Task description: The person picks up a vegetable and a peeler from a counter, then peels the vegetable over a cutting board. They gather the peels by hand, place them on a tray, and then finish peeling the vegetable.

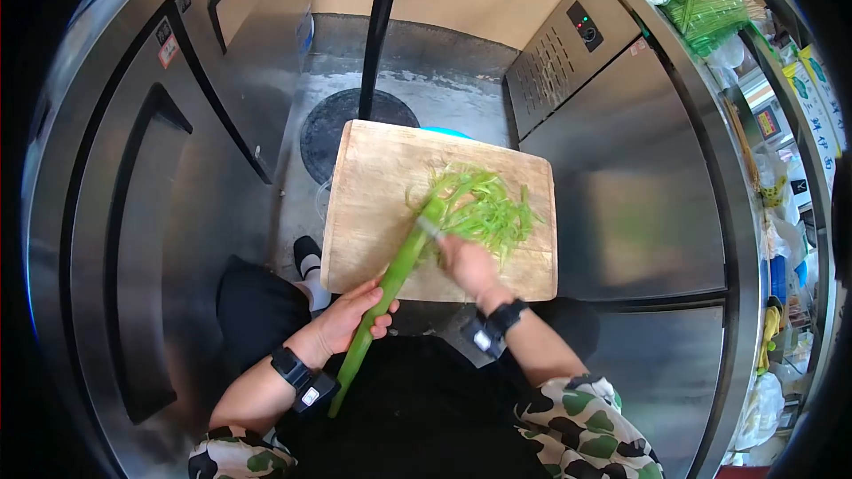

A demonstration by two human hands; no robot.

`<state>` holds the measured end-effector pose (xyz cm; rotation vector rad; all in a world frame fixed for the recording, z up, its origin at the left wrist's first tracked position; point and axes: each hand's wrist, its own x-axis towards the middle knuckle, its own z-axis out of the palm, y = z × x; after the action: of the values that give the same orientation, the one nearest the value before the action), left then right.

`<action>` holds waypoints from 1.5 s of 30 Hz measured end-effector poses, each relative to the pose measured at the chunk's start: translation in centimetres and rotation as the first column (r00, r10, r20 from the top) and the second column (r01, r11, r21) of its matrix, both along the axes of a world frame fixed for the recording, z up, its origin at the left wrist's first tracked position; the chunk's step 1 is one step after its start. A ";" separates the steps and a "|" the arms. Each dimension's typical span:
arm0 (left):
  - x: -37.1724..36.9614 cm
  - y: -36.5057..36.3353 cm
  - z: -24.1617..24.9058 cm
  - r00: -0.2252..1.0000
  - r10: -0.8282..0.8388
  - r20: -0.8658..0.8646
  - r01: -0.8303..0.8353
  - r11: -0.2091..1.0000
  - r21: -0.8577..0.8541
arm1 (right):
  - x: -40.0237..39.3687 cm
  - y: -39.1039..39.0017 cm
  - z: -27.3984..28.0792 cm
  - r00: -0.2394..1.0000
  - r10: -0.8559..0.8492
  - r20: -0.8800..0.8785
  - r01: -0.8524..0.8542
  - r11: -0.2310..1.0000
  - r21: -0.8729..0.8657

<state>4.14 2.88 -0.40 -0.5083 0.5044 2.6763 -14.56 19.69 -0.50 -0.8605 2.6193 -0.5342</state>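
Note:
My left hand [353, 312] is wrapped round the lower part of a long green celtuce stem [401, 264]. The stem slants up and away, its far end over a wooden cutting board [368, 173]. Slightly smeared by motion, my right hand [470, 266] is closed on a peeler [429, 228], whose metallic head lies against the upper stem. Thin green peelings [497, 213] are heaped on the board just beyond my right hand. The peeler's handle is hidden in my fingers.
Steel cabinets stand close on the left [209, 168] and right [639, 177]. A black pole [382, 27] rises behind the board, near a round dark cover [324, 133] on the floor. Bagged goods, including a green net bag [706, 4], crowd the right counter.

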 end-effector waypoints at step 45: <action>-0.9 0.6 -0.8 0.997 0.005 0.076 -0.024 0.969 0.247 | 4.3 0.5 4.9 0.951 0.281 0.132 -0.296 0.948 0.115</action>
<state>3.24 3.43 -1.20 -0.5373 0.1417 2.6709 -10.24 20.20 4.44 -1.1108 2.3388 -0.3149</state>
